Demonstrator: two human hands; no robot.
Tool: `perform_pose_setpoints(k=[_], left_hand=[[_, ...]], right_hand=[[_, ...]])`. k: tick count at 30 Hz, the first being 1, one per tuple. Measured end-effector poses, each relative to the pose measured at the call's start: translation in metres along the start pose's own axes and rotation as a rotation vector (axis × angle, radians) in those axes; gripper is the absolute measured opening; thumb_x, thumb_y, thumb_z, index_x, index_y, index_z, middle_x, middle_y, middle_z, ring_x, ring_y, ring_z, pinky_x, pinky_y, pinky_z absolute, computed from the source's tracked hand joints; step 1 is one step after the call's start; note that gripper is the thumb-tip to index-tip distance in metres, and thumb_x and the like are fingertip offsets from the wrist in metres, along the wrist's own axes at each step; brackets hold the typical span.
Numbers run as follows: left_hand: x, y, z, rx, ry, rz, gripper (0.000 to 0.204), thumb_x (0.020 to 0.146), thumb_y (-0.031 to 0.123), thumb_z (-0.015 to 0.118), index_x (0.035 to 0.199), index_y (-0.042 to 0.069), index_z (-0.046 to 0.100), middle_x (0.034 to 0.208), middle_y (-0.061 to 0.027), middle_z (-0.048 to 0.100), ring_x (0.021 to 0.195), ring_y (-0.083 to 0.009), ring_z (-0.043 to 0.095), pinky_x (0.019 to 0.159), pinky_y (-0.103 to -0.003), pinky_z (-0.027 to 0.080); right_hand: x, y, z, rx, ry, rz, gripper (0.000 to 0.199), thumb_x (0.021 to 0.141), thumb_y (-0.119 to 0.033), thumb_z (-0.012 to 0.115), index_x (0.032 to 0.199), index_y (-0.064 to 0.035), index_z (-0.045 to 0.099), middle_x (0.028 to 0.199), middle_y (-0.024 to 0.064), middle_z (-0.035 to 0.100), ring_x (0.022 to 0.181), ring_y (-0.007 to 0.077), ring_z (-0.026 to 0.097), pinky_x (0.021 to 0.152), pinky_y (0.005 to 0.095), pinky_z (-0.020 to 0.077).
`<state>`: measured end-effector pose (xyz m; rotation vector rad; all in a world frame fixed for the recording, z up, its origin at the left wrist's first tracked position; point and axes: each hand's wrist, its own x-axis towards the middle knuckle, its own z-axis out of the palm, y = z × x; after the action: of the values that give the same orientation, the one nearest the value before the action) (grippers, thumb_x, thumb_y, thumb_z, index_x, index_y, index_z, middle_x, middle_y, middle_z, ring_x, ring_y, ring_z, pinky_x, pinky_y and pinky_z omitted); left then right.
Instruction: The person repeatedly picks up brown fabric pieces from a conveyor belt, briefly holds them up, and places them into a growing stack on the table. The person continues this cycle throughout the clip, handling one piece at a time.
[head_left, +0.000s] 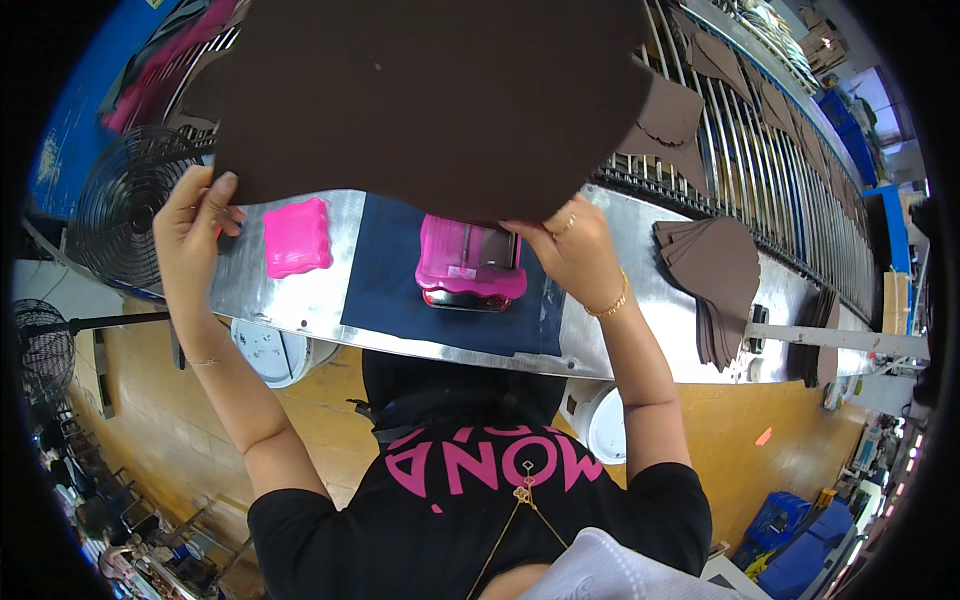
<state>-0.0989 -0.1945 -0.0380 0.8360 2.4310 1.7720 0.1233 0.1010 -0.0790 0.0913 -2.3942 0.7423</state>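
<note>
A large dark brown sheet piece [420, 100], like leather or fabric, is held up over the metal table. My left hand [195, 215] pinches its lower left corner between thumb and fingers. At its lower right edge, my right hand [580, 250] grips it, thumb in front. Below the sheet, a pink open-topped container [470, 280] rests on a dark blue mat [385, 285]; its far part is hidden behind the sheet. A pink scalloped lid [297, 238] lies left of the mat, near my left hand.
A fanned stack of brown cut pieces [715, 270] lies on the table's right. Behind it runs a conveyor of metal rods [780, 130] carrying more brown pieces [670, 110]. A round black fan [135, 210] stands at the left. White buckets [270, 350] sit below the table edge.
</note>
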Motion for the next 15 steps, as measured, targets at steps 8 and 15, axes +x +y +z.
perform_pose_setpoints(k=[8,15], left_hand=[[-0.013,0.012,0.071,-0.023,-0.404,-0.071,0.005,0.084,-0.001,0.064,0.087,-0.005,0.064,0.071,-0.0048,0.054,0.055,-0.011,0.058,0.047,-0.024,0.045],[-0.012,0.038,0.143,0.152,-0.574,0.45,0.012,0.078,0.003,0.069,0.09,0.001,0.068,0.077,-0.0074,0.057,0.062,-0.0192,0.059,0.053,-0.03,0.049]], right_hand=[[-0.081,0.028,-0.044,-0.127,-0.054,0.087,0.028,0.071,-0.011,0.063,0.098,-0.0101,0.067,0.091,0.0035,0.07,0.07,0.0228,0.058,0.072,0.0324,0.0456],[-0.171,0.032,-0.076,-0.09,0.14,0.631,0.016,0.078,0.0,0.066,0.093,-0.0042,0.07,0.087,0.0072,0.07,0.073,0.0188,0.062,0.069,0.0303,0.0478]])
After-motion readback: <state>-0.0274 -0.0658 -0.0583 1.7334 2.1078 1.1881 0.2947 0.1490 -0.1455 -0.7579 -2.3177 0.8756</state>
